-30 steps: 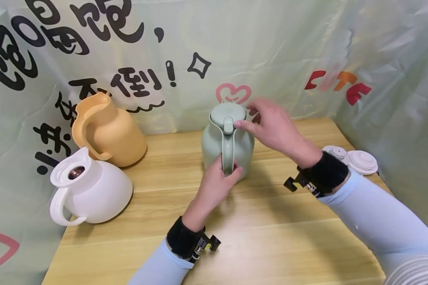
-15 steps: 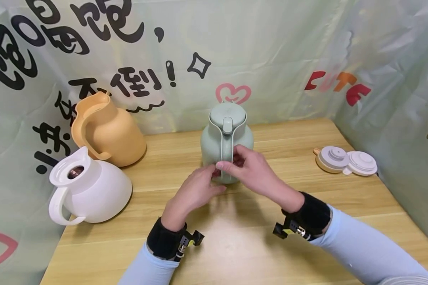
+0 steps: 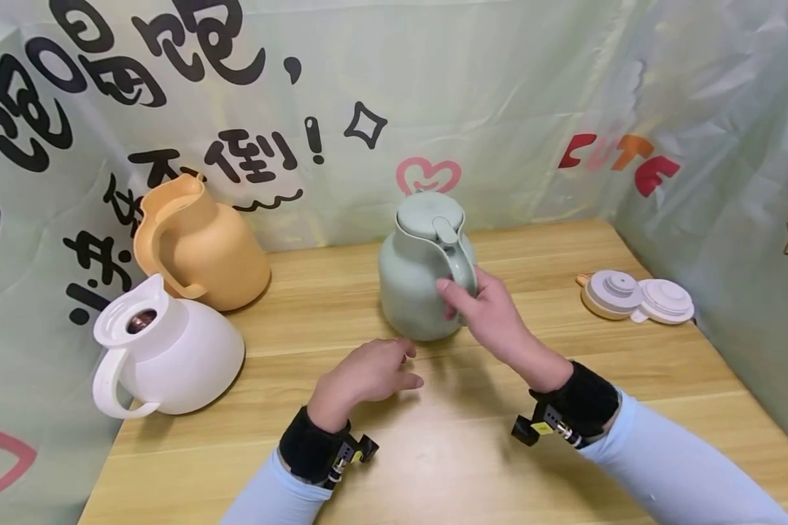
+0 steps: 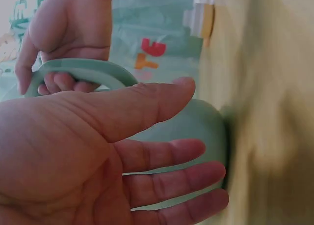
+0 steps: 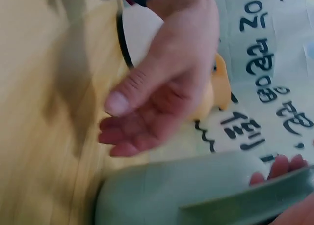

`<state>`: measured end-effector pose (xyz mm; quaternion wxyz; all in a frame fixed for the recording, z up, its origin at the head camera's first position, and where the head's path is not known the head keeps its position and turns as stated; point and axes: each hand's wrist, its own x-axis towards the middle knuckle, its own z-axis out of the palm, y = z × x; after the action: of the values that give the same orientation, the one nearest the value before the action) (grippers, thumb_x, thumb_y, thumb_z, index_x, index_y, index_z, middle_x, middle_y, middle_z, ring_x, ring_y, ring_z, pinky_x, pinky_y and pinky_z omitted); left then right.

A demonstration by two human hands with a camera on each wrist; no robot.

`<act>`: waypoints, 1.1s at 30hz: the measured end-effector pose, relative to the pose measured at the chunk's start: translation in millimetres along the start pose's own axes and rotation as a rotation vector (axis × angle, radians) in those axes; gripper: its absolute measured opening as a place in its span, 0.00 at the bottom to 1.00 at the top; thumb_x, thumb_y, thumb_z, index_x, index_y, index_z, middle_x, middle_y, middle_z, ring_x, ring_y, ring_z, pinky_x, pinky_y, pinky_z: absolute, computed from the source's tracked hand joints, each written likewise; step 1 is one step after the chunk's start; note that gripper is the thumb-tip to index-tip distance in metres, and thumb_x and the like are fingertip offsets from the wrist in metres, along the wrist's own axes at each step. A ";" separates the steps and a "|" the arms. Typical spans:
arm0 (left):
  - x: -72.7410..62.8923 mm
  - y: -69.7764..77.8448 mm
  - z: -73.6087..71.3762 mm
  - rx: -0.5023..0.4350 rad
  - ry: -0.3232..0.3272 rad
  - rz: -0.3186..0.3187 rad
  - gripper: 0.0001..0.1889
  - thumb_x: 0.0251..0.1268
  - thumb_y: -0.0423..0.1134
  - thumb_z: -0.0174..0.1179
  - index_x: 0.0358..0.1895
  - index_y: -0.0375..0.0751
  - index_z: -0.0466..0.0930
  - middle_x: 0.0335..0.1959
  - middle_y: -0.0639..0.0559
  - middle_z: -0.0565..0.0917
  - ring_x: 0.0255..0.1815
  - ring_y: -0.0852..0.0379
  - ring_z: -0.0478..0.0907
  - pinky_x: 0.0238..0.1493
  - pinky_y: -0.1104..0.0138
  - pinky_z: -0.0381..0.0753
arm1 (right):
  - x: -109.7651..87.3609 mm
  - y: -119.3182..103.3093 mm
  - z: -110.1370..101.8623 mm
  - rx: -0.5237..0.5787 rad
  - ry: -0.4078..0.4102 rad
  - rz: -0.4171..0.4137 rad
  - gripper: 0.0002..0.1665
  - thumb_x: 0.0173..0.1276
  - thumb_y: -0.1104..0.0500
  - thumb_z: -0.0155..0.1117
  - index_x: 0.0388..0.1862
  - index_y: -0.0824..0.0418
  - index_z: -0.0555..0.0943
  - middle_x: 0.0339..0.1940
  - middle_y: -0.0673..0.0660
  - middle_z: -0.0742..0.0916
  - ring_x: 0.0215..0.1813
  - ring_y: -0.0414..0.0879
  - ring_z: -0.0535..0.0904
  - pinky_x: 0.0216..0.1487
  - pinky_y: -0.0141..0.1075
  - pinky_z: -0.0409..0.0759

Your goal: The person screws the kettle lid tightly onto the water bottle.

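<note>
A pale green thermos jug (image 3: 410, 281) with its lid on stands at the middle back of the table, its handle (image 3: 461, 268) turned toward the front right. My right hand (image 3: 495, 317) grips that handle; in the left wrist view its fingers are curled through the loop. My left hand (image 3: 368, 375) is in front of the jug, holding nothing. In the left wrist view the fingers (image 4: 167, 183) of that hand are spread and nearly straight, with the green jug behind them. The right wrist view shows the left hand (image 5: 162, 82) above the tabletop, beside the jug.
On the left stand an orange jug (image 3: 219, 255) and a white jug (image 3: 184, 357), whose mouth is uncovered. Loose lids, an orange-and-grey one (image 3: 611, 293) and a white one (image 3: 666, 300), lie at the right edge of the wooden table (image 3: 532, 467). A printed curtain (image 3: 512, 95) hangs behind.
The right hand has come down from beside the lid to the handle. The left hand has let go of the handle and drawn back. The jug has turned, its handle swinging right.
</note>
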<state>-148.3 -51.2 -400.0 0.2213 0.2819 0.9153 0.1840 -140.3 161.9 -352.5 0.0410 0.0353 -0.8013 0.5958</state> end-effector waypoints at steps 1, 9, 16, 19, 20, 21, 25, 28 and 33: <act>0.5 0.5 2.4 0.018 -0.009 0.000 0.27 0.68 0.55 0.67 0.64 0.45 0.79 0.57 0.48 0.86 0.60 0.49 0.82 0.63 0.55 0.80 | 1.5 1.0 -4.4 0.000 0.022 0.018 0.20 0.77 0.47 0.64 0.35 0.63 0.78 0.25 0.54 0.83 0.31 0.46 0.81 0.37 0.39 0.80; 3.8 5.2 20.1 0.102 -0.031 -0.046 0.34 0.64 0.56 0.70 0.71 0.49 0.74 0.73 0.46 0.74 0.74 0.39 0.69 0.71 0.41 0.72 | 14.7 13.8 -40.3 -0.005 0.217 0.041 0.26 0.71 0.40 0.69 0.27 0.58 0.75 0.14 0.47 0.77 0.22 0.45 0.77 0.29 0.39 0.78; 5.3 4.9 26.5 0.119 -0.060 -0.056 0.36 0.65 0.58 0.69 0.74 0.50 0.71 0.79 0.46 0.68 0.81 0.38 0.61 0.74 0.36 0.67 | 23.3 24.9 -65.5 -0.036 0.305 0.062 0.26 0.70 0.38 0.69 0.28 0.57 0.75 0.15 0.47 0.78 0.22 0.45 0.78 0.29 0.36 0.77; 5.8 4.2 26.7 0.123 -0.058 -0.056 0.37 0.66 0.58 0.68 0.75 0.50 0.71 0.79 0.45 0.68 0.81 0.38 0.62 0.74 0.38 0.67 | 30.4 31.7 -81.4 -0.031 0.350 0.075 0.25 0.70 0.38 0.69 0.27 0.55 0.75 0.14 0.45 0.77 0.22 0.44 0.78 0.29 0.35 0.76; 5.9 4.1 26.7 0.125 -0.056 -0.054 0.37 0.66 0.58 0.69 0.75 0.49 0.71 0.79 0.45 0.68 0.81 0.38 0.62 0.74 0.38 0.68 | 33.8 34.7 -87.7 -0.021 0.372 0.074 0.25 0.70 0.38 0.69 0.27 0.55 0.75 0.13 0.45 0.77 0.21 0.43 0.77 0.29 0.34 0.76; 5.9 4.2 26.9 0.127 -0.055 -0.053 0.37 0.66 0.58 0.69 0.75 0.49 0.71 0.79 0.45 0.69 0.81 0.38 0.62 0.74 0.38 0.68 | 37.1 37.7 -94.6 -0.008 0.393 0.074 0.24 0.69 0.39 0.70 0.26 0.55 0.76 0.12 0.45 0.77 0.19 0.43 0.77 0.28 0.34 0.75; 5.7 4.2 27.3 0.130 -0.047 -0.046 0.36 0.66 0.57 0.68 0.74 0.48 0.72 0.78 0.45 0.70 0.80 0.38 0.63 0.73 0.39 0.69 | 50.9 49.2 -124.3 0.018 0.487 0.085 0.23 0.67 0.40 0.72 0.25 0.54 0.77 0.10 0.45 0.77 0.16 0.40 0.76 0.24 0.32 0.75; 5.5 4.7 26.6 0.133 -0.044 -0.045 0.35 0.66 0.57 0.68 0.74 0.48 0.72 0.78 0.45 0.70 0.80 0.38 0.64 0.73 0.41 0.70 | 60.4 56.0 -145.9 0.035 0.555 0.107 0.22 0.65 0.38 0.73 0.26 0.52 0.78 0.10 0.44 0.77 0.15 0.39 0.76 0.23 0.31 0.75; 4.9 5.6 26.0 0.146 -0.038 -0.036 0.35 0.67 0.57 0.68 0.73 0.47 0.73 0.77 0.44 0.72 0.78 0.39 0.66 0.74 0.45 0.71 | 70.3 62.2 -177.3 0.042 0.614 0.140 0.21 0.64 0.37 0.74 0.27 0.50 0.79 0.10 0.42 0.76 0.15 0.37 0.76 0.22 0.28 0.76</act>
<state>-136.3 -38.5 -420.5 0.2206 0.2841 0.9269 0.1075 -212.6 349.1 -353.4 0.2392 -0.2008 -0.7393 0.5965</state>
